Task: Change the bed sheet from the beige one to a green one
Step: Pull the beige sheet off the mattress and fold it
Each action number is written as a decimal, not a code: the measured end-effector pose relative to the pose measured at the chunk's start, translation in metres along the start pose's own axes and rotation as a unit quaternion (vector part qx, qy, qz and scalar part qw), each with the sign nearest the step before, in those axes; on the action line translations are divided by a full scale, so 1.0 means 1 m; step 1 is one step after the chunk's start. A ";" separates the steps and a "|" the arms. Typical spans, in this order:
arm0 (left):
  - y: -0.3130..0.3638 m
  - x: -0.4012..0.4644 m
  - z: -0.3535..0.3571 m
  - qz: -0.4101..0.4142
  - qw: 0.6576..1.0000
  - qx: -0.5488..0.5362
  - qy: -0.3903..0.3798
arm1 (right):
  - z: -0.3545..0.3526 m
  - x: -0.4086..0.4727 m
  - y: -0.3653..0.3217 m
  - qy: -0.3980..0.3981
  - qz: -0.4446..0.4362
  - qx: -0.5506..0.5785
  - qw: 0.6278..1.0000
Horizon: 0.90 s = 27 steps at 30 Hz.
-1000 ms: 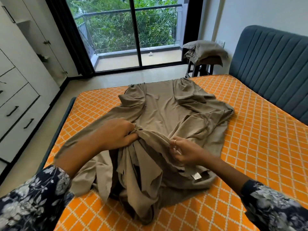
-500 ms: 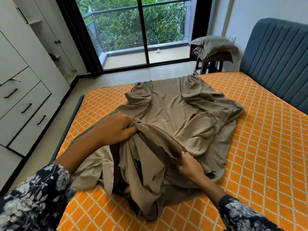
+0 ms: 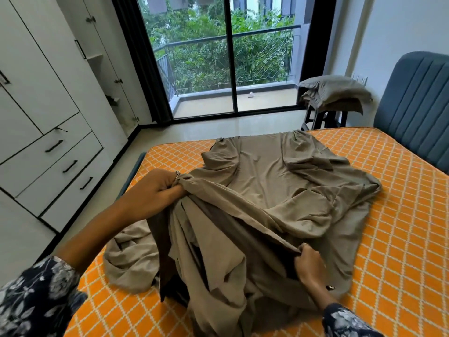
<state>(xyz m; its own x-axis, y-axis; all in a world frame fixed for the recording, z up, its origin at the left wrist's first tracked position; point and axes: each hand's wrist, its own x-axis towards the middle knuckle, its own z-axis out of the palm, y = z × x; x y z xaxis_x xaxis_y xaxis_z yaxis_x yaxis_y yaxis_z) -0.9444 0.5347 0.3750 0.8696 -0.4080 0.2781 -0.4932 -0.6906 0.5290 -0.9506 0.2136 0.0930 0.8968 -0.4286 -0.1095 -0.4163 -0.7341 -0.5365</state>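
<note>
A: Big picture first: the bare mattress [image 3: 393,215], orange with a white diamond grid, fills the lower half of the shot, with the blue padded headboard [image 3: 418,105] at the right.

B: And the beige sheet [image 3: 267,181] is off it, lying bunched across the middle of the mattress, far part spread fairly flat, near part heaped in loose folds that hang toward the camera.

A: To the left, the white wardrobe [image 3: 43,117] with its drawers; straight ahead, the glass balcony door [image 3: 233,57] with greenery behind.

B: Beside the headboard there's a dark stool [image 3: 323,119] carrying a pillow [image 3: 337,90] in matching beige.

A: Now the hands. The left hand [image 3: 155,193] is lifted above the mattress, fingers curled tight round a gathered bunch of the sheet.

B: The right hand [image 3: 308,263], lower and nearer, pinches a folded edge of the same sheet, thumb on top. The fabric runs taut between the two.

A: Both wrists show dark floral sleeves.
</note>
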 end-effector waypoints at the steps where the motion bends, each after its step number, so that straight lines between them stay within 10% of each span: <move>1: -0.001 0.001 -0.004 -0.004 1.000 -0.001 0.004 | -0.004 0.008 -0.003 0.006 0.024 0.060 0.998; 6: -0.015 0.016 -0.025 -0.018 0.998 0.011 0.055 | -0.085 0.072 -0.041 0.134 0.104 0.297 0.940; 12: -0.049 0.030 -0.041 -0.044 0.996 0.053 0.060 | -0.243 0.111 -0.104 0.264 -0.085 0.329 0.903; 20: -0.021 0.067 0.008 0.051 0.997 0.053 -0.015 | -0.250 0.031 -0.184 -0.044 -0.365 0.100 0.924; 27: 0.036 0.087 0.039 0.135 0.987 0.081 -0.020 | -0.222 -0.019 -0.216 -0.151 -0.394 0.129 0.897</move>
<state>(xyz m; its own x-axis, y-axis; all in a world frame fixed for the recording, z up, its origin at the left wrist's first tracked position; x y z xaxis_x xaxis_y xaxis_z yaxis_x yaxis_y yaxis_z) -0.8872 0.4510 0.3868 0.7062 -0.6113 0.3571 -0.7067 -0.6385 0.3046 -0.9108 0.2632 0.3972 0.9130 0.3617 0.1886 0.3795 -0.5836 -0.7179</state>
